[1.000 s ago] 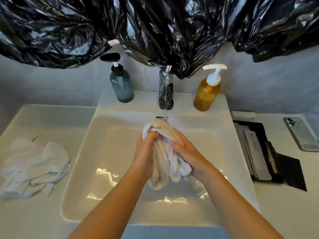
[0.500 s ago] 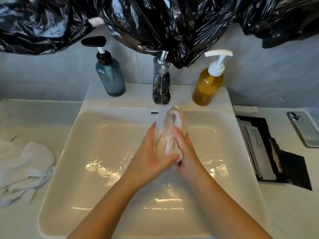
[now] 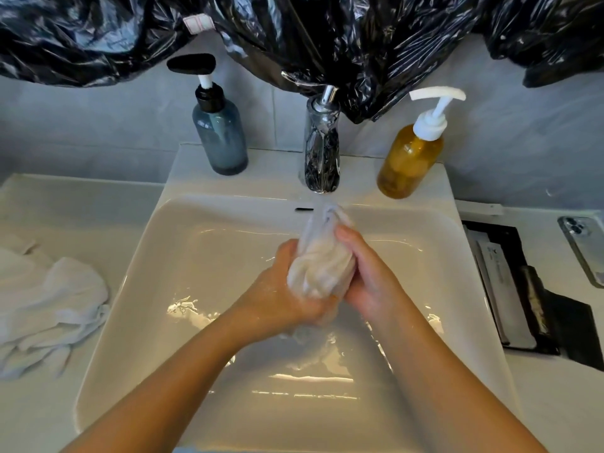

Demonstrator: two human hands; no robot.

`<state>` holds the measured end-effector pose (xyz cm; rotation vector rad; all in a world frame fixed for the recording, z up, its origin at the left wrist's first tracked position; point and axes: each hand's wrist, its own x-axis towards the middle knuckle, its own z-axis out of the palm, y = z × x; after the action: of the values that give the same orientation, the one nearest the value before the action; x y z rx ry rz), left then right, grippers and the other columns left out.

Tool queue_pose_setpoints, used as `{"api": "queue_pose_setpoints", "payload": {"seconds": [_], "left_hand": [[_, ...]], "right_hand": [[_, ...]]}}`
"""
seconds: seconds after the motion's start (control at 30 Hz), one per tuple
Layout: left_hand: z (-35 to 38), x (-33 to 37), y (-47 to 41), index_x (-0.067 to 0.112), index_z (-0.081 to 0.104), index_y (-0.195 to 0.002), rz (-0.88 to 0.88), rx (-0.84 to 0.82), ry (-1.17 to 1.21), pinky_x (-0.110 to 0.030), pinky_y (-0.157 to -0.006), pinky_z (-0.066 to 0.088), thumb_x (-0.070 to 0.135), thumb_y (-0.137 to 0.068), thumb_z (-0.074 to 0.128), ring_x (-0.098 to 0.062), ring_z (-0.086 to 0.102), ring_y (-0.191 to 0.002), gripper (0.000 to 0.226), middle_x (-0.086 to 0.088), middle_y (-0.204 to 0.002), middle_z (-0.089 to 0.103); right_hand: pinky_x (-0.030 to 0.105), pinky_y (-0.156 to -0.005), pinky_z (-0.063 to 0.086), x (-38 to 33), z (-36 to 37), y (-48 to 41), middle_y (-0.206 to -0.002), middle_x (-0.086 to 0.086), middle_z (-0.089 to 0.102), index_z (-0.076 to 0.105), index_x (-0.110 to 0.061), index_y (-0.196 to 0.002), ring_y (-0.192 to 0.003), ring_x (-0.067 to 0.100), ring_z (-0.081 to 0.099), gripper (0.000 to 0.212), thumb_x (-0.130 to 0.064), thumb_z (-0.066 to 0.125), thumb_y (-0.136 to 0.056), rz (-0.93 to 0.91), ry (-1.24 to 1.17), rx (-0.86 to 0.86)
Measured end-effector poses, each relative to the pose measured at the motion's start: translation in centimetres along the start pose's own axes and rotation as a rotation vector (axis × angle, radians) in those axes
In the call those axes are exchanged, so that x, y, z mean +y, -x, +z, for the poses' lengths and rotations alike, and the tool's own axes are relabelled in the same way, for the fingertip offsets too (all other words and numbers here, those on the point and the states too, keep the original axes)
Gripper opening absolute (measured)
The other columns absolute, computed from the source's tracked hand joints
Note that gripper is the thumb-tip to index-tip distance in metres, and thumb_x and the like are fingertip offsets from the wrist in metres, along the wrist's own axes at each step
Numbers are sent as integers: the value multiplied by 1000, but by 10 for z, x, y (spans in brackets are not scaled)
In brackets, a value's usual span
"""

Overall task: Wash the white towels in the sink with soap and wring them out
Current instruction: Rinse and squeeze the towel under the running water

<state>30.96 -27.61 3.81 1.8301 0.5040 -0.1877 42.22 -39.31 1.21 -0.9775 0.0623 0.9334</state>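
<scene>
A bunched wet white towel (image 3: 322,259) stands upright over the white sink (image 3: 183,266), just under the chrome tap (image 3: 322,152). My left hand (image 3: 284,289) grips its lower left side and my right hand (image 3: 366,273) clasps its right side, fingers curled round the cloth. Water runs from the tap onto the towel's top. A second white towel (image 3: 49,305) lies crumpled on the counter left of the sink. An amber soap pump bottle (image 3: 410,158) stands on the ledge right of the tap.
A blue-grey pump bottle (image 3: 219,138) stands left of the tap. Black plastic sheeting (image 3: 294,34) hangs above the tap. On the right counter lie a black tray with packets (image 3: 523,289) and a phone (image 3: 585,246). Water pools in the basin.
The towel was first a looser bundle hanging below my hands; now it is squeezed narrow and upright under the tap. Between the last two frames my hands shifted slightly on it.
</scene>
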Motion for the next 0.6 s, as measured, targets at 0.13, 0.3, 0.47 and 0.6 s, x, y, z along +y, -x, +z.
{"api": "queue_pose_setpoints", "payload": {"seconds": [0.13, 0.3, 0.47, 0.6], "left_hand": [[-15, -7, -3, 23, 60, -110, -50, -147, 322, -21, -53, 50, 38, -60, 74, -4, 67, -66, 54, 9, -81, 73], [-27, -28, -8, 12, 63, -121, -146, -280, 555, -31, -76, 57, 40, -64, 72, -22, 70, -92, 64, -11, -107, 72], [-33, -20, 12, 38, 45, -129, 82, 119, 152, -18, -97, 47, 59, -60, 70, 1, 56, -119, 77, 18, -130, 57], [-14, -16, 20, 31, 11, -154, 298, 168, -471, -14, -106, 29, 52, -62, 81, -4, 29, -139, 117, 13, -155, 24]], "right_hand": [[30, -75, 56, 7, -1, -1, -88, 12, 71, 68, -8, -96, -85, 22, 71, 27, -31, 61, -83, -88, -81, 5], [41, -93, 50, 4, 12, 1, -110, 19, 63, 60, -3, -120, -106, 32, 62, 52, -37, 58, -81, -116, -118, 26], [26, -62, 52, 4, 15, 5, -71, 0, 57, 53, -13, -83, -67, 13, 60, 24, -14, 35, -100, -225, -87, 20], [38, -77, 54, 14, 28, 7, -102, 24, 62, 56, -12, -114, -97, 38, 61, 26, -26, 57, -92, -249, -47, 153]]}}
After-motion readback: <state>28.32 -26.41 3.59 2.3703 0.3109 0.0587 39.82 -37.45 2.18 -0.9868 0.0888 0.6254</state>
